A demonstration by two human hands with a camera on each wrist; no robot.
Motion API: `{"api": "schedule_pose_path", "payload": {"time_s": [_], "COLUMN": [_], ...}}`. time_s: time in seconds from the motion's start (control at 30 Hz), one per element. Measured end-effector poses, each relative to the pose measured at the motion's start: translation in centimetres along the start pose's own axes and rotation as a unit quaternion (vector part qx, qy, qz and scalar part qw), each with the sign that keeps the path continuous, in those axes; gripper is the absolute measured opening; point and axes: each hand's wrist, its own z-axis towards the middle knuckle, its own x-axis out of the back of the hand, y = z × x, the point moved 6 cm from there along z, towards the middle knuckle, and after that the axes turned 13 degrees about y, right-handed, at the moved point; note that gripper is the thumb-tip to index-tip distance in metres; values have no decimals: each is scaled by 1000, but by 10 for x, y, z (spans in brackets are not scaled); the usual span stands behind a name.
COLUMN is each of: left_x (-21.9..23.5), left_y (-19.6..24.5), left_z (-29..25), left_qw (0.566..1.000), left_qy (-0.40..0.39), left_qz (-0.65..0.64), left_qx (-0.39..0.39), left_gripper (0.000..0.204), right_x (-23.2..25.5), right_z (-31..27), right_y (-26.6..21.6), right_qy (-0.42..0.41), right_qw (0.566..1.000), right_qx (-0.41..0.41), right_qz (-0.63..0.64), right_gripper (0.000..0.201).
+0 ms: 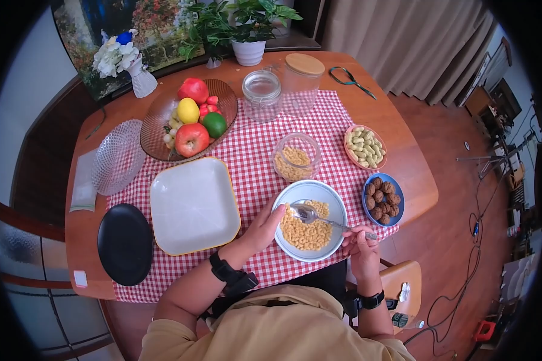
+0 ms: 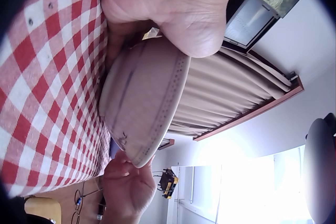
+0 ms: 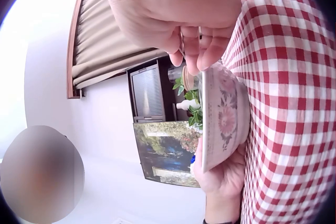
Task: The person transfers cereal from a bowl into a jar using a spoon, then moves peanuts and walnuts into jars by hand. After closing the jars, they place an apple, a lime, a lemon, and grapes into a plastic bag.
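Note:
A white bowl (image 1: pixel 292 191) stands at the table's front edge, holding small golden pieces (image 1: pixel 307 237). My left hand (image 1: pixel 264 227) grips its left side, thumb at the rim and fingers against the outer wall; the left wrist view shows the bowl (image 2: pixel 142 93) from beside that hand. With my right hand (image 1: pixel 364 256) I pinch the handle of a metal spoon (image 1: pixel 306 213), whose head lies among the pieces. In the right wrist view the right hand (image 3: pixel 184 19) hangs over the near rim of the flower-patterned bowl (image 3: pixel 226 114), its curled fingers mostly hiding the handle.
Behind the bowl sits a clear glass bowl (image 1: pixel 297 136) with more golden pieces. To the right are peanuts (image 1: pixel 365 147) and walnuts (image 1: pixel 382 200) in dishes. A white square tray (image 1: pixel 194 204), a black oval plate (image 1: pixel 124 243) and a fruit bowl (image 1: pixel 153 135) stand left; glass jars (image 1: pixel 262 96) behind.

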Motion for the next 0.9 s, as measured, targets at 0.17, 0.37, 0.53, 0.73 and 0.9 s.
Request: {"api": "schedule_pose_path", "payload": {"time_s": [0.17, 0.37, 0.53, 0.73, 0.9], "left_x": [0, 1, -1, 1, 2], "left_y": [1, -2, 3, -2, -4], "left_z": [-1, 1, -1, 1, 2], "left_qw": [1000, 1000, 1000, 1000, 1000], "left_qy": [7, 10, 15, 12, 15], "left_qz": [7, 15, 11, 6, 12], "left_qx": [4, -12, -10, -4, -11], "left_gripper": [50, 50, 50, 48, 47], "right_x": [1, 5, 2, -26, -56], "right_z": [-5, -5, 1, 21, 38], "right_y": [4, 0, -12, -50, -66], "right_qy": [5, 28, 41, 45, 6], "right_qw": [998, 997, 995, 996, 988], "right_qx": [-42, -66, -54, 65, 156], "right_qz": [40, 42, 67, 31, 11], "right_gripper": [22, 20, 19, 19, 22]}}
